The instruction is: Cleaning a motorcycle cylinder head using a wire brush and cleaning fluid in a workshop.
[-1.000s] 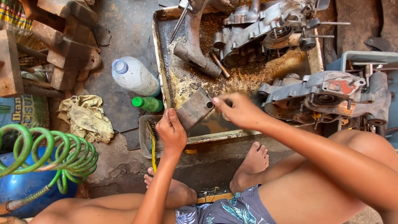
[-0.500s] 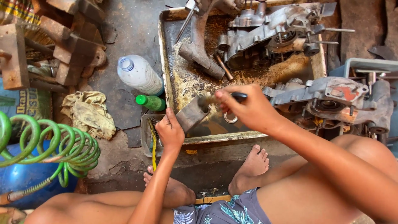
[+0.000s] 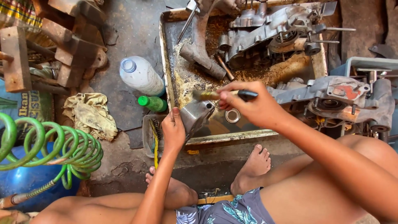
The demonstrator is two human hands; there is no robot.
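Tray [image 3: 167,66] of rusty sheet metal, its far edge cut off, carries the work we see. Engine casings [image 3: 269,31] lie at its far end, partly out of frame; a second casing [image 3: 331,95] sits just outside its right rim. Near the front rim, our left hand [image 3: 173,130] closes around a small grey metal cover [image 3: 195,117], tilted, its underside hidden. Our right hand [image 3: 253,105] pinches a dark-handled brush [image 3: 219,95], bristles touching the cover. A metal ring [image 3: 232,115] lies beside it; we cannot make out its kind.

Bottles [image 3: 143,81] left of tray [image 3: 166,62]
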